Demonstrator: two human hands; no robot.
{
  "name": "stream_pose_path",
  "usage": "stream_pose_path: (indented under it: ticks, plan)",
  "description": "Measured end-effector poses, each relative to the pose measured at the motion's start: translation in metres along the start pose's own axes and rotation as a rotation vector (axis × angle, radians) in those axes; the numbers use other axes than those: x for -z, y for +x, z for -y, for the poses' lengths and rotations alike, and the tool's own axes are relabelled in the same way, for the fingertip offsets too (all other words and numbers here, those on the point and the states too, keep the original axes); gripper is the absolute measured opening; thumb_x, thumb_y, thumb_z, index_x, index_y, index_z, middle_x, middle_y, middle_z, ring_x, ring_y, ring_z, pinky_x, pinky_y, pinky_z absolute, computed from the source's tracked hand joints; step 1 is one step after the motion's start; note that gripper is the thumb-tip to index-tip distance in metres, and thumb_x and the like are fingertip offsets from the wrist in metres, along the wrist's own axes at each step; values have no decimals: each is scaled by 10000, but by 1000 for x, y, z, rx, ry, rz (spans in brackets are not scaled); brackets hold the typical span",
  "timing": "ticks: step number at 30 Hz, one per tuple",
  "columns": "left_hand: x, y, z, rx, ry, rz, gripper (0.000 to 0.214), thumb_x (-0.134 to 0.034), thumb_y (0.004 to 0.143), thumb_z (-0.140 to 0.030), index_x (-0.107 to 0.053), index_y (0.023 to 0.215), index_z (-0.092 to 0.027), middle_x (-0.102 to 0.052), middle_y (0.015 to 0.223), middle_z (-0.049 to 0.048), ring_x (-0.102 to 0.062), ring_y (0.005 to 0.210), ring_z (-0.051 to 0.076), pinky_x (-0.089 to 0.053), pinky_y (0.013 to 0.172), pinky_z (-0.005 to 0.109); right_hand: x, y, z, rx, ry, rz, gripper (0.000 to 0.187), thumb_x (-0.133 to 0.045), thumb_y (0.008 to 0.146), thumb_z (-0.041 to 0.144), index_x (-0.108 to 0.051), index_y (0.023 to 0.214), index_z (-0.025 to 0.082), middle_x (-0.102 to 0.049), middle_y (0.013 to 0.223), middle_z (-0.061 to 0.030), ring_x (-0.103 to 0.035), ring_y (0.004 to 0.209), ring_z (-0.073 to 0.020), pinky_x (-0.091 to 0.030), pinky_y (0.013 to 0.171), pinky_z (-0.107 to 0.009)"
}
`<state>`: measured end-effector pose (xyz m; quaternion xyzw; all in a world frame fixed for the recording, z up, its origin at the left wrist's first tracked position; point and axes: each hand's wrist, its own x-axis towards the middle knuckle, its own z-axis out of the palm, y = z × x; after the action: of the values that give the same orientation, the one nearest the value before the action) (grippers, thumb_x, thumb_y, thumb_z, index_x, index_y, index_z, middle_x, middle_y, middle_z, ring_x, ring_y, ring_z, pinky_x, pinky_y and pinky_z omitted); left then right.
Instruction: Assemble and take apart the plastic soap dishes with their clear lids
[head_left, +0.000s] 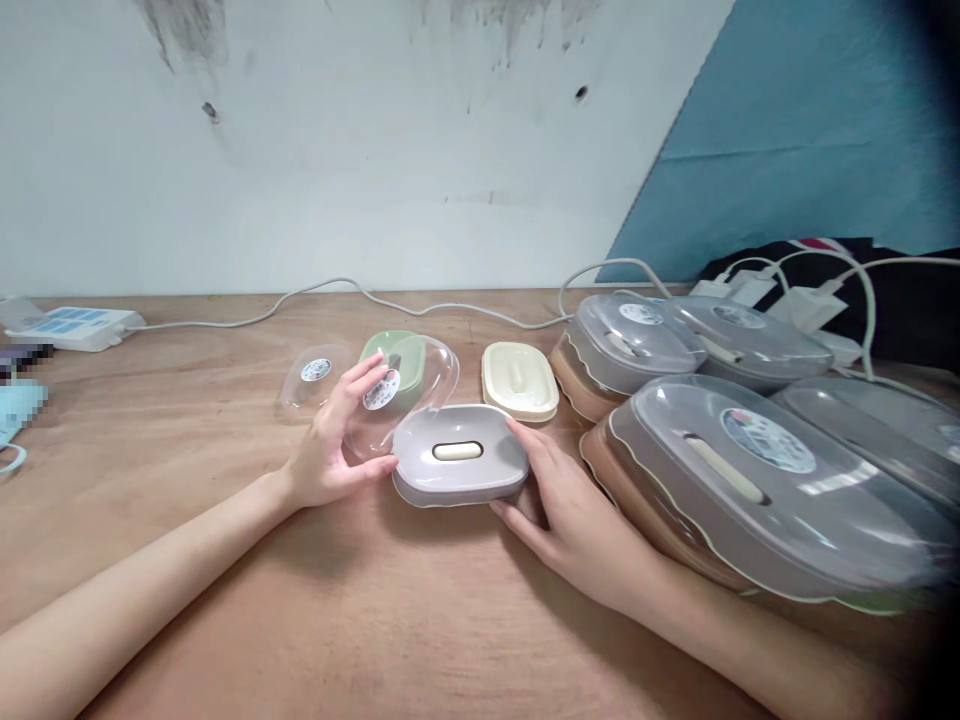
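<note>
Clasping the right end of the gray box (461, 476), the right hand (566, 505) has its fingers on the far corner and its thumb on the near one — a partly closed grip. The box sits on the table (337, 630) between the two hands, its long axis running side to side, as does its cream handle (457, 451). The clear lid (397, 405) stands tilted just behind the box's left end, so the left hand (326, 445) is nearer to it. That hand is spread wide, fingers up against the lid, thumb pointing right at the box's end — whether it grips the lid or merely rests there, I cannot tell. Both forearms slant inward from the near corners, the right palm facing left.
</note>
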<state>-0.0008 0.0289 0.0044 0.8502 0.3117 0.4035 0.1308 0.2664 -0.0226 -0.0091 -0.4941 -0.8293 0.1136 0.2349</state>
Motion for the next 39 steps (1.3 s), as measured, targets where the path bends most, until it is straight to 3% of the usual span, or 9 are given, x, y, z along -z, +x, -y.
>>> stream_pose_path:
  ticks: [4,8,13,15,21,27,35,39]
  plan:
    - [-1,1,-2,-21,27,-1,681,-639,761,-366,-321,1345,-221,-312,1424,148,-244,1335,334,-249,1065,512,-1,0,-1,-1,-28,-1,566,-468,836,281,-260,1352,175,-413,1337,-174,-413,1245,-295,-391,997,-485]
    - [-2,1,-4,-65,9,31,683,-645,747,-387,-325,1331,-235,-313,1410,150,-266,1320,346,-269,1050,527,-4,-1,-2,3,-12,-30,748,-505,819,280,-75,1424,185,-385,1386,-171,-377,1280,-303,-375,1009,-505]
    - [-5,1,-6,-134,-80,307,732,-684,724,-397,-338,1347,-231,-306,1392,163,-331,1283,342,-339,1026,475,-7,-1,-4,3,15,-30,823,-530,818,300,0,1438,189,-350,1428,-156,-355,1299,-288,-365,1019,-491]
    - [-6,1,-6,-113,-107,351,720,-667,741,-415,-340,1357,-236,-318,1383,158,-328,1283,341,-345,1022,469,-6,-1,-5,8,29,-19,824,-531,820,299,3,1439,197,-353,1431,-143,-355,1299,-276,-362,1022,-482]
    - [-10,2,-11,-79,-78,326,739,-685,718,-445,-362,1357,-262,-374,1298,141,-382,1232,335,-399,978,456,-4,-1,-4,25,43,-2,800,-520,825,283,-16,1442,208,-339,1444,-121,-324,1318,-257,-335,1045,-464]
    - [-10,4,-17,-32,-93,344,710,-679,727,-362,-364,1355,-260,-368,1314,135,-363,1253,326,-392,991,455,-2,0,-3,56,46,-11,788,-523,828,281,-38,1446,224,-355,1435,-118,-353,1301,-267,-360,1023,-457]
    - [-7,5,-17,13,-143,372,714,-702,700,-309,-385,1339,-272,-381,1312,112,-376,1248,309,-378,1006,465,-3,0,-5,104,70,-17,815,-512,850,290,42,1447,259,-396,1408,-102,-382,1278,-256,-380,995,-463]
    - [-6,6,-15,8,-160,406,710,-680,722,-296,-361,1356,-261,-345,1350,111,-333,1278,298,-344,1036,452,-3,1,-4,87,95,-21,777,-534,841,283,-39,1439,279,-381,1421,-75,-368,1288,-239,-361,1021,-444]
